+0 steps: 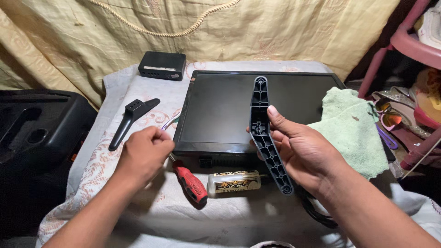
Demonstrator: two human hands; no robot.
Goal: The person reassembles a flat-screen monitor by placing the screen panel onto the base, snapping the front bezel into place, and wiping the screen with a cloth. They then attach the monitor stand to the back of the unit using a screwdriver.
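At far left a black case (39,138) sits beside the cloth-covered tabletop (229,220). A black stand leg (131,120) lies on the cloth, its thin end pointing toward the near-left. The left hand (143,154) is curled into a loose fist, knuckles up, just above a red-handled screwdriver (189,183); whether it grips anything cannot be told. A small gold-labelled bottle (233,181) lies beside it. Over the flat monitor (216,110), the right hand (301,149) pinches a second black bracket (265,133), long axis near upright, narrow tip pointing away. A green towel (356,131) lies at right.
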